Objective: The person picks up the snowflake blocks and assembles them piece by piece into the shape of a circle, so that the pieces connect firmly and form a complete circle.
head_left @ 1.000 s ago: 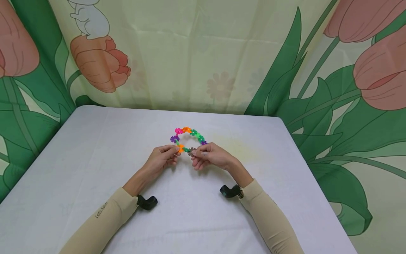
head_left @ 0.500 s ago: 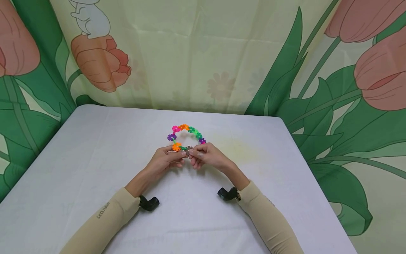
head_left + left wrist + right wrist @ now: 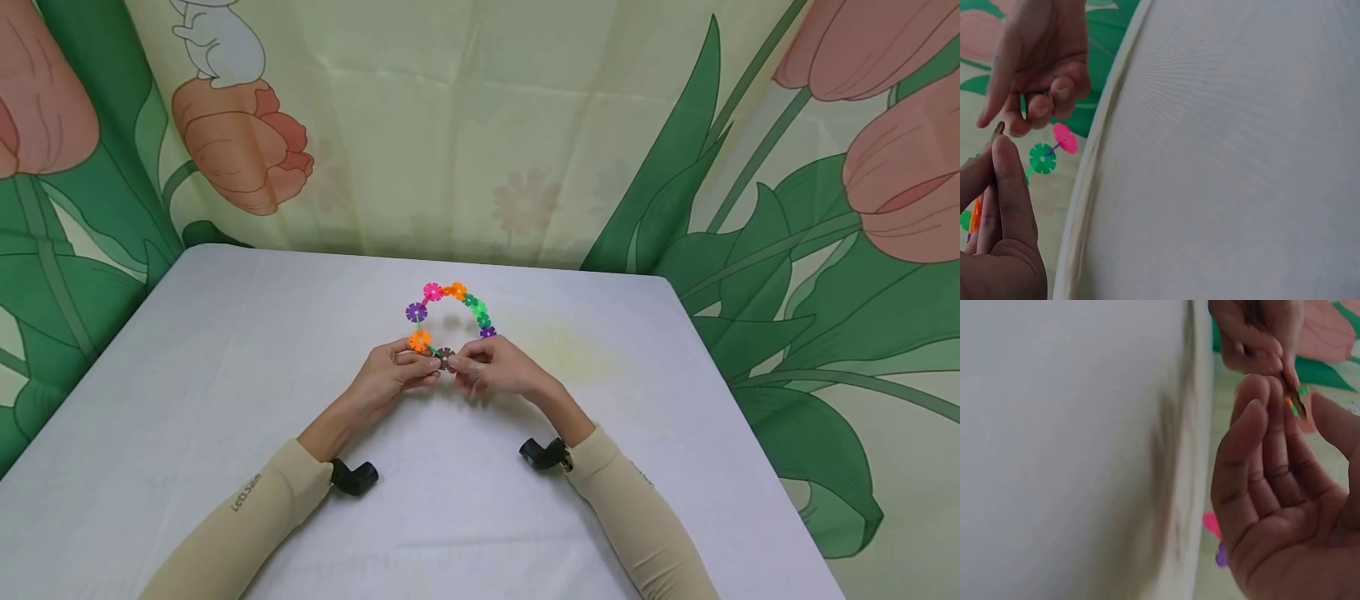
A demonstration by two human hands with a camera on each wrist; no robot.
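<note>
A curved chain of colourful notched flower discs (image 3: 478, 310) is held up over the table. At its near side is a brown flower disc (image 3: 445, 359), seen edge-on in the left wrist view (image 3: 999, 129). My left hand (image 3: 390, 375) pinches this brown disc between thumb and fingers, with an orange disc (image 3: 420, 340) just above the fingertips. My right hand (image 3: 502, 367) is at the disc's other side. In the right wrist view its thumb (image 3: 1335, 425) stands apart from its loosely bent fingers. A pink disc (image 3: 1065, 137) hangs below the right hand in the left wrist view.
A white-covered table (image 3: 450, 500) spreads beneath both forearms. Behind it hangs a curtain (image 3: 420, 150) printed with tulips and a rabbit. Black wrist cameras (image 3: 355, 477) stick out from both cuffs.
The left hand has shifted right from the orange disc to the brown one. The chain has risen and opened into a taller arc. The right hand's grip on the brown disc has loosened.
</note>
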